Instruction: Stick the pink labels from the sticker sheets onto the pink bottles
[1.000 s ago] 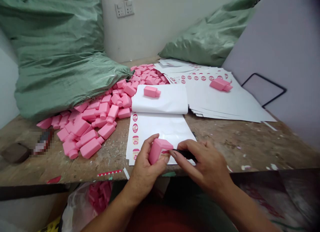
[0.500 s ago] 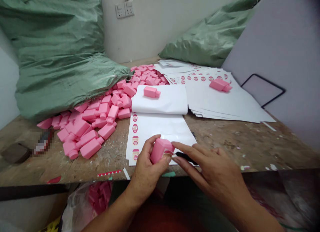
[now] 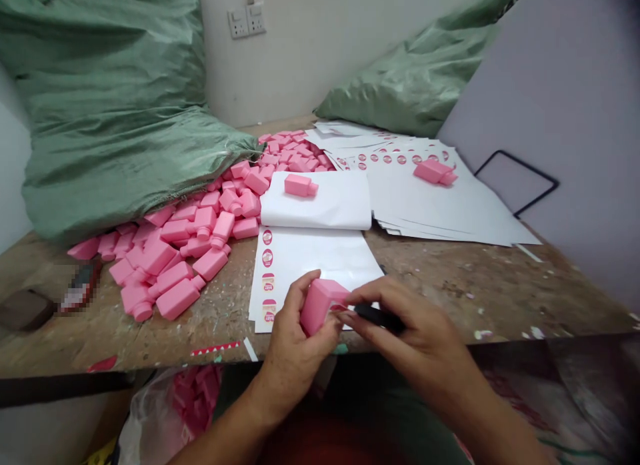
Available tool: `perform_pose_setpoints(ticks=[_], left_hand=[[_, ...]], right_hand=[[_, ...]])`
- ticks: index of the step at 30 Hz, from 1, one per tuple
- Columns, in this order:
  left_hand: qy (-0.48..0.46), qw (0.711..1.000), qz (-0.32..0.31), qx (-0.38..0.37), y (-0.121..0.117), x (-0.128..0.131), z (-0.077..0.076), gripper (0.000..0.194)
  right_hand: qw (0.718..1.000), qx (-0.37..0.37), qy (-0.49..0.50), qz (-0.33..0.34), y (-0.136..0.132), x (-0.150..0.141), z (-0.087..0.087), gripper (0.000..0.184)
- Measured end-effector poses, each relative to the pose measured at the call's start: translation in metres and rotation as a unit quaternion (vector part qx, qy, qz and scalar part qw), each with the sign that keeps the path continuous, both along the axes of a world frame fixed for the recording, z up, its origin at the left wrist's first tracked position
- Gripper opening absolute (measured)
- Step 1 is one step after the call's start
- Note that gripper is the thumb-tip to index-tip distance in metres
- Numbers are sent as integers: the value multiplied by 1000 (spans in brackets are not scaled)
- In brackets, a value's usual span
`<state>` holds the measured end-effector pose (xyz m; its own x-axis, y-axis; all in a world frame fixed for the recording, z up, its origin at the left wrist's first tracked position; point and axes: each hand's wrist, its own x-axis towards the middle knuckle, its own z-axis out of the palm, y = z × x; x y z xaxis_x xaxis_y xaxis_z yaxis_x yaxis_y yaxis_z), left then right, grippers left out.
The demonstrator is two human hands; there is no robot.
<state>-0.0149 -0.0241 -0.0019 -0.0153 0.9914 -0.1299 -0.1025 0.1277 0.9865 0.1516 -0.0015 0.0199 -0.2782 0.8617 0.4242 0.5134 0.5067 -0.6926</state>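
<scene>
My left hand (image 3: 295, 348) is closed around a pink plastic bottle (image 3: 320, 301), just over the near edge of the sticker sheets. The bottle lies tilted, and its neck is hidden. A small sticker (image 3: 337, 306) shows on the side facing my right hand, partly covered by fingers. Pinched in my right hand (image 3: 415, 331) is a slim black-handled tool (image 3: 377, 316); its tip is too small to make out. My right fingertips touch the bottle beside the sticker. Below them lies a white sheet (image 3: 320, 258) with a column of round and square stickers along its left edge.
A heap of pink bottles (image 3: 175, 271) spills from a green sack (image 3: 115, 118) on the left. Single bottles lie on the folded sheet (image 3: 345, 205) and the right-hand paper stack (image 3: 450, 211). A black wire frame (image 3: 530, 178) leans right. Below hangs a plastic bag (image 3: 155, 411).
My right fingers have curled in, with thumb and forefinger pressed to the sticker area on the bottle. The black tool's handle has shifted lower in the hand. My left hand keeps its hold.
</scene>
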Motion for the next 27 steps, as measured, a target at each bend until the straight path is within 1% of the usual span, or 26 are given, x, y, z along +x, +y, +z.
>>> perform_pose_setpoints(ticks=[2, 5, 8, 11, 15, 19, 20, 22, 24, 25, 26, 27], left_hand=[[-7, 1000, 0, -7, 0, 1, 0, 59], [-32, 998, -26, -41, 1, -1, 1, 61], [-108, 989, -57, -87, 4, -4, 1, 66], [-197, 972, -63, -108, 4, -4, -3, 67], [-257, 958, -57, -116, 2, -1, -7, 65], [-239, 965, -48, -98, 0, 1, -6, 64], [-230, 968, -44, -91, -1, 1, -5, 63], [-219, 971, -38, -86, -1, 0, -1, 62], [-214, 971, -38, -97, 0, -1, 3, 62], [-212, 970, -39, -108, 0, -2, 4, 62], [-211, 969, -38, -119, 0, -2, 6, 62], [-211, 968, -34, -130, 1, -3, 7, 62]], right_hand=[[1000, 0, 13, 0, 2, -7, -3, 12], [1000, 13, 7, 2, 3, -11, -9, 12], [999, 40, -3, 17, 2, -11, -12, 8], [998, 61, -4, 18, 0, -12, -13, 8], [999, 37, 20, 5, -3, -16, -13, 9], [997, -8, 67, -20, -4, -23, -10, 14], [996, -23, 81, -29, -4, -24, -9, 13], [989, -50, 123, -60, -1, -24, -8, 4], [978, -67, 174, -98, 2, -21, -6, 26], [972, -72, 193, -114, 3, -19, -6, 32], [969, -75, 204, -121, 4, -17, -6, 32], [968, -80, 205, -120, 4, -15, -6, 27]])
